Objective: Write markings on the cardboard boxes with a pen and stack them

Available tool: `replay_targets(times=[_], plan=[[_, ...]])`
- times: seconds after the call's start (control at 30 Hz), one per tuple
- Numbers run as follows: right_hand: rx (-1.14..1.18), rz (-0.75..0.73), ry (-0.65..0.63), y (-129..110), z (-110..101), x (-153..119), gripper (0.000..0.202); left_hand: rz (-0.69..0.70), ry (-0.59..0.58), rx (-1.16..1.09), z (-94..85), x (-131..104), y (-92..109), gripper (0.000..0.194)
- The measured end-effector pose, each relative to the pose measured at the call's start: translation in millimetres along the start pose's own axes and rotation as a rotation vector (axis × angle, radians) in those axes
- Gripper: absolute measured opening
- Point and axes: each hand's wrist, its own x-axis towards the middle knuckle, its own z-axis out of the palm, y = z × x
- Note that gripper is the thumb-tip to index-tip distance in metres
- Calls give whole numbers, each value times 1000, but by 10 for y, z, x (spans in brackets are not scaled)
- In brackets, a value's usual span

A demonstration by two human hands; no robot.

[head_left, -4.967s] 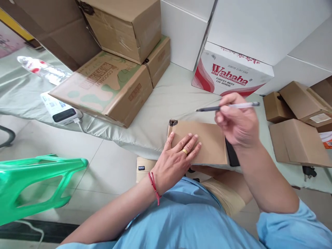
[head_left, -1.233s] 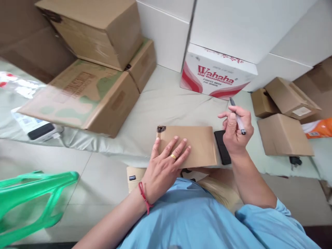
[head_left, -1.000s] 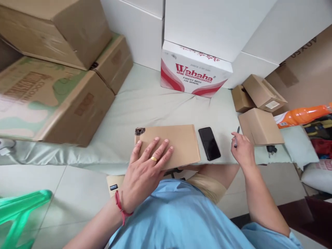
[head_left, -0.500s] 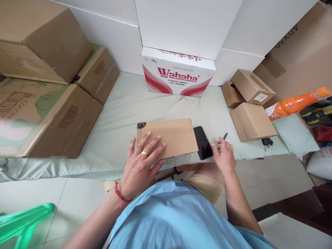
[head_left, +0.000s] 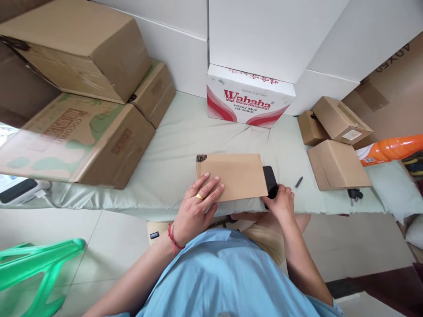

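A flat brown cardboard box [head_left: 239,176] with a dark mark at its upper left corner lies near the front edge of the cloth-covered table [head_left: 185,132]. My left hand [head_left: 200,204] rests flat on its lower left part, fingers spread. Beside the box's right end is a black phone [head_left: 271,179], partly hidden. My right hand [head_left: 280,200] has its fingers closed around the phone's lower right edge. A pen [head_left: 298,182] lies just right of that hand.
Large cartons [head_left: 115,149] stand at the left, a Wahaha box [head_left: 247,101] at the back. Small boxes [head_left: 343,165], keys [head_left: 355,193] and an orange bottle [head_left: 393,149] are at the right. A green stool [head_left: 42,264] stands lower left.
The view has shifted, so the scene sits further right. My right hand has moved left onto the phone and gripped it. My left hand still lies on the cardboard box.
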Motion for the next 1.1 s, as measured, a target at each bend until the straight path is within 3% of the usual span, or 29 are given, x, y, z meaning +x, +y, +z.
replay_targets(times=[0.3, 0.53, 0.63, 0.77, 0.93, 1.1], plan=[[217, 135, -105, 123, -139, 5, 93, 29, 27, -162, -57, -146, -67, 65], [723, 205, 197, 128, -410, -103, 84, 9, 128, -337, -52, -153, 38, 56], [905, 57, 216, -100, -577, -263, 80, 21, 133, -349, -37, -168, 61, 55], [799, -170, 228, -677, -677, -539, 78, -6, 147, -328, -48, -189, 80, 54], [706, -417, 334, -1428, -588, -825, 72, -58, 198, -274, -66, -271, 121, 53], [673, -500, 293, -1755, -474, -981, 78, -97, 208, -272, -64, -373, 151, 56]])
